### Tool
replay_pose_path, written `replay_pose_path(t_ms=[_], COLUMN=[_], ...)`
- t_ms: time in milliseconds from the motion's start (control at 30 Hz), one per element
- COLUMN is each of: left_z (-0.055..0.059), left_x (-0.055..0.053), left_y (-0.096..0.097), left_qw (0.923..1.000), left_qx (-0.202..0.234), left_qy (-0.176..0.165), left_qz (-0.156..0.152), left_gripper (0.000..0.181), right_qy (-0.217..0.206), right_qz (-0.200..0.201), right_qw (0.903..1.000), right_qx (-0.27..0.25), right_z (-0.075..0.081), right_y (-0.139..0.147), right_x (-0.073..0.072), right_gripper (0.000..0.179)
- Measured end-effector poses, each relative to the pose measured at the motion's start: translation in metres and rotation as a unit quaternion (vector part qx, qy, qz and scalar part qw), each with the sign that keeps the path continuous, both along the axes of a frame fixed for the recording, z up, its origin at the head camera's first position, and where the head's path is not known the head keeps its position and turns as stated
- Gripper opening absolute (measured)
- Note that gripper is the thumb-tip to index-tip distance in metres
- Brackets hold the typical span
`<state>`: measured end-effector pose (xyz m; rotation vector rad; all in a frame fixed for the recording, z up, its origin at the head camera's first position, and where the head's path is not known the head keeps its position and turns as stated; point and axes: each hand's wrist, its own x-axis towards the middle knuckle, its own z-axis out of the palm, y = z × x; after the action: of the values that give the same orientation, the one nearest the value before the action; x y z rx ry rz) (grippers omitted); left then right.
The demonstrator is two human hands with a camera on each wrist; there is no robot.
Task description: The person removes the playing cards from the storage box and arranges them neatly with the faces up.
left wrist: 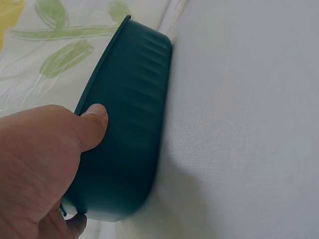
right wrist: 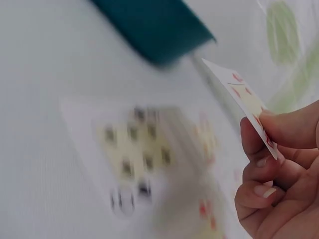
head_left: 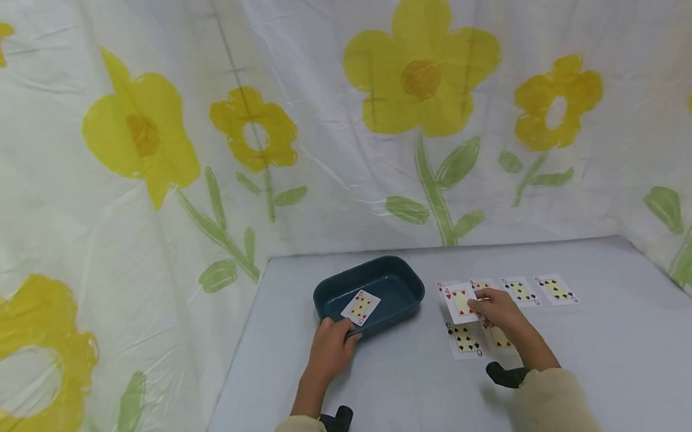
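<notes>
My left hand (head_left: 329,350) grips the near left rim of a dark teal plastic tray (head_left: 399,293), its thumb (left wrist: 94,124) lying against the outer wall. Inside the tray lies one face-up playing card (head_left: 361,307) with red pips. My right hand (head_left: 500,310) pinches a hearts playing card (head_left: 457,304) between thumb and fingers. That card is held above the laid-out cards and partly covers them. Below it on the table lies a black spade card (head_left: 464,342), with a red card (head_left: 499,337) beside it, partly hidden by the right hand and forearm.
Two black-suit cards (head_left: 520,291) lie in the far row, right of the right hand. Further left in that row, cards are partly covered. A white cloth covers the table (head_left: 404,391). Behind it hangs a white sheet (head_left: 333,197) painted with yellow flowers.
</notes>
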<state>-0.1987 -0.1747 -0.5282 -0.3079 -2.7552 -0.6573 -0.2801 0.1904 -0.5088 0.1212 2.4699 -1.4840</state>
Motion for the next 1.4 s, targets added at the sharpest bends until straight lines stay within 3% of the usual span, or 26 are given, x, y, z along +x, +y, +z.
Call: replay_pose_path(t_ms=[100, 333, 533, 767, 1233, 1400], left_z=[0.0, 0.0, 0.002, 0.003, -0.004, -0.002], left_x=[-0.001, -0.003, -0.001, 0.0, -0.003, -0.002], left_y=[0.001, 0.005, 0.003, 0.0, 0.001, 0.002], left_qw=[1.0, 0.9999, 0.9996, 0.9998, 0.9999, 0.9999], left_qx=[-0.003, -0.003, 0.001, -0.002, -0.004, -0.001], left_qy=[0.008, -0.014, -0.024, -0.016, -0.015, -0.012], left_qz=[-0.003, 0.002, 0.015, 0.01, 0.001, 0.001], left_gripper=[0.016, 0.015, 0.014, 0.013, 0.014, 0.014], right_qy=[-0.011, -0.032, -0.044, -0.034, -0.006, 0.007], right_qz=[-0.011, -0.034, -0.046, -0.044, -0.068, -0.085], right_qw=[0.9996, 0.996, 0.9925, 0.9841, 0.973, 0.9681], right_qx=[0.024, 0.076, 0.105, 0.169, 0.22, 0.236], right_z=[-0.004, -0.013, -0.016, -0.016, -0.016, -0.016], right_y=[0.026, 0.086, 0.116, 0.121, 0.114, 0.112], right_x=[0.006, 0.021, 0.031, 0.034, 0.04, 0.04], right_gripper=[0.054, 0.062, 0.06, 0.044, 0.034, 0.032])
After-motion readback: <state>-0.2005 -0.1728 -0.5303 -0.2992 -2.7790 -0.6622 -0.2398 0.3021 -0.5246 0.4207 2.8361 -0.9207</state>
